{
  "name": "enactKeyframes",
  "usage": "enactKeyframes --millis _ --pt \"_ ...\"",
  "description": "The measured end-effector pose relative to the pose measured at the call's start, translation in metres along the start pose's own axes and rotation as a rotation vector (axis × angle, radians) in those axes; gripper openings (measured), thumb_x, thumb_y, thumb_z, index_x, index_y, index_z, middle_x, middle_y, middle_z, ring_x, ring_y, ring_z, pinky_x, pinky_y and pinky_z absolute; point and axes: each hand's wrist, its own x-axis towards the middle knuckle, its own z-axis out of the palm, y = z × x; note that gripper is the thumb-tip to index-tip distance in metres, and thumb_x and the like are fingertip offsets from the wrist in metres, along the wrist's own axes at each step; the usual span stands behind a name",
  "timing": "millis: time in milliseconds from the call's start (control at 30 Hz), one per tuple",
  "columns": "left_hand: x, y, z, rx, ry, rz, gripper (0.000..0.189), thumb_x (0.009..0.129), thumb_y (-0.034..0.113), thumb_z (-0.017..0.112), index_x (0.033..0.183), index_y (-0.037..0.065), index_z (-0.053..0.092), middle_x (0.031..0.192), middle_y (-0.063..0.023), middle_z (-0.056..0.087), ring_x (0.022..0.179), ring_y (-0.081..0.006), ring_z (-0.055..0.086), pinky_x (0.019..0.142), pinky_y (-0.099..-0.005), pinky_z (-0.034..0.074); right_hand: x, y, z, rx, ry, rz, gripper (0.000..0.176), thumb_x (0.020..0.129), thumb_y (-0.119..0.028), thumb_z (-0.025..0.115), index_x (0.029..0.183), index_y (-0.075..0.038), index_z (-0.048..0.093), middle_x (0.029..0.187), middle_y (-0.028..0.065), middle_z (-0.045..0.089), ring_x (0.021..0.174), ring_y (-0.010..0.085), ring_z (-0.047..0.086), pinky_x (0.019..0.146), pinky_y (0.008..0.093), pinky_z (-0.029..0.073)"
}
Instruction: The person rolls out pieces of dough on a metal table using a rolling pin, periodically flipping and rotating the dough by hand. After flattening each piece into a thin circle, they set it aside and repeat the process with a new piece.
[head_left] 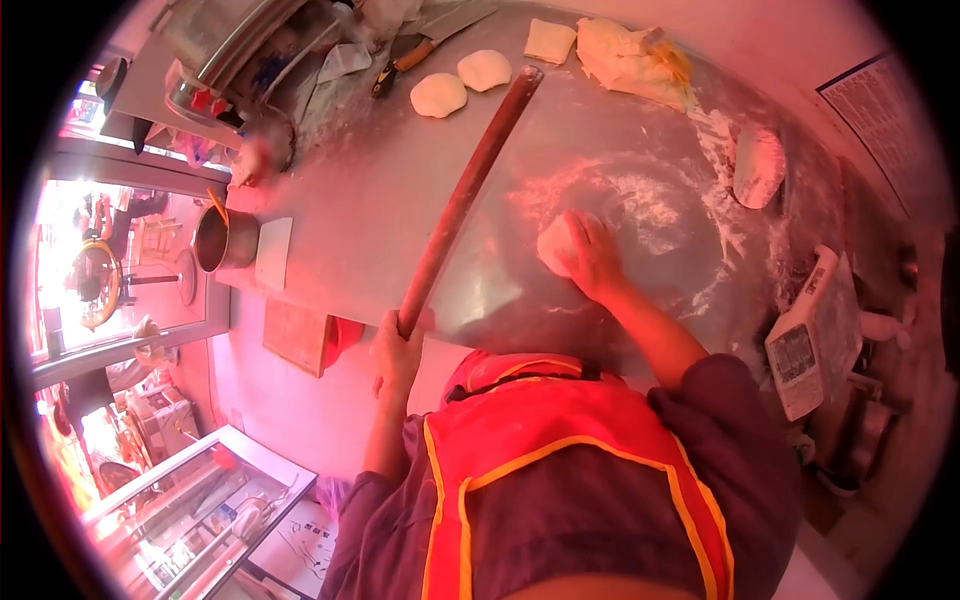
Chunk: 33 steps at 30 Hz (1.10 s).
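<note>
My left hand (396, 352) is wrapped round the near end of a long wooden rolling pin (470, 200), which slants up and away over the metal worktop (400, 170). A round piece of dough (553, 247) lies on the worktop, with my right hand (592, 257) over it and the fingers curled across its right side. Loose flour (655, 215) is spread to the right of this hand. Past the rolling pin's far end rest two rounded dough pieces (438, 95) (484, 70) and a squarish dough piece (549, 41).
A larger dough sheet with a yellow part (630, 62) lies at the back. At the right are a floury dough lump (760, 167) and a white scale (797, 355). A knife (412, 56) sits at the back left, and a metal pot (226, 238) stands near the left edge.
</note>
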Motion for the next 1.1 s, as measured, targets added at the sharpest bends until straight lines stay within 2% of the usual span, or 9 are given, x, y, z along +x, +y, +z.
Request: enactKeyframes --millis 267,300,433,567,667,800,933,1000,1100 --pt "0.005 0.005 0.002 0.035 -0.013 0.051 0.021 0.079 0.018 0.067 0.093 0.007 0.056 0.085 -0.0163 0.065 0.080 -0.0397 0.063 0.067 -0.0476 0.049 0.013 0.043 0.056 -0.144 -0.037 0.298 0.054 0.090 -0.031 0.058 0.139 -0.011 0.046 0.144 0.0175 0.045 0.130 0.0343 0.045 0.108 0.0588 0.029" --pt "0.007 0.004 0.004 0.035 -0.012 0.059 0.021 0.079 0.018 0.067 0.093 0.007 0.056 0.085 -0.0162 0.065 0.080 -0.0398 0.063 0.068 -0.0477 0.049 0.033 -0.030 0.001 -0.197 -0.226 0.253 0.053 0.092 -0.031 0.056 0.140 -0.012 0.046 0.145 0.0163 0.044 0.134 0.0315 0.042 0.109 0.0591 0.028" --pt "0.014 0.004 0.011 0.040 -0.017 0.114 0.022 0.079 0.019 0.067 0.093 0.007 0.056 0.085 -0.0159 0.065 0.080 -0.0404 0.063 0.069 -0.0480 0.049 -0.001 -0.057 0.013 0.071 -0.153 -0.224 0.056 0.093 -0.034 0.055 0.144 -0.014 0.043 0.146 0.0141 0.045 0.137 0.0287 0.040 0.111 0.0626 0.024" --pt "0.027 0.011 0.011 0.054 -0.067 0.188 0.021 0.080 0.021 0.066 0.092 0.006 0.057 0.085 -0.0165 0.065 0.080 -0.0411 0.062 0.069 -0.0475 0.048 -0.009 -0.011 -0.013 -0.129 -0.068 0.391 0.059 0.093 -0.032 0.056 0.146 -0.011 0.040 0.148 0.0171 0.042 0.135 0.0364 0.040 0.113 0.0571 0.026" --pt "0.048 0.015 0.015 0.055 -0.149 0.345 0.023 0.082 0.023 0.066 0.092 0.005 0.057 0.086 -0.0192 0.064 0.079 -0.0426 0.061 0.068 -0.0469 0.047 -0.025 0.016 0.002 -0.138 0.265 0.561 0.058 0.089 -0.023 0.058 0.143 -0.007 0.042 0.140 0.0203 0.048 0.126 0.0403 0.047 0.109 0.0563 0.031" --pt "0.079 0.050 0.017 0.062 -0.267 0.514 0.022 0.083 0.020 0.065 0.093 0.002 0.057 0.082 -0.0161 0.062 0.074 -0.0315 0.062 0.066 -0.0439 0.047 -0.019 -0.006 -0.010 0.139 0.327 0.794 0.072 0.077 -0.011 0.064 0.145 -0.005 0.040 0.130 0.0236 0.055 0.119 0.0428 0.052 0.108 0.0561 0.033" --pt "0.107 0.079 0.038 0.007 -0.399 0.721 0.021 0.084 0.014 0.063 0.094 -0.004 0.056 0.082 -0.0132 0.060 0.074 -0.0211 0.058 0.067 -0.0405 0.047 -0.045 -0.068 -0.076 0.033 0.470 0.697 0.083 0.078 -0.005 0.062 0.153 -0.009 0.027 0.150 0.0236 0.036 0.137 0.0427 0.037 0.113 0.0556 0.027" --pt "0.117 0.095 0.045 0.002 -0.446 0.770 0.023 0.084 0.012 0.062 0.095 -0.007 0.056 0.084 -0.0135 0.060 0.075 -0.0206 0.058 0.069 -0.0397 0.047 -0.052 -0.086 -0.097 0.176 0.292 0.863 0.086 0.080 -0.006 0.062 0.155 -0.011 0.021 0.157 0.0219 0.026 0.144 0.0404 0.027 0.115 0.0551 0.023" --pt "0.116 0.105 0.042 0.050 -0.516 0.754 0.025 0.082 0.011 0.060 0.096 -0.010 0.056 0.086 -0.0147 0.061 0.075 -0.0228 0.058 0.070 -0.0395 0.048 -0.061 -0.091 -0.065 0.249 0.407 0.913 0.084 0.079 -0.009 0.066 0.153 -0.009 0.026 0.151 0.0225 0.035 0.141 0.0396 0.031 0.112 0.0533 0.027"
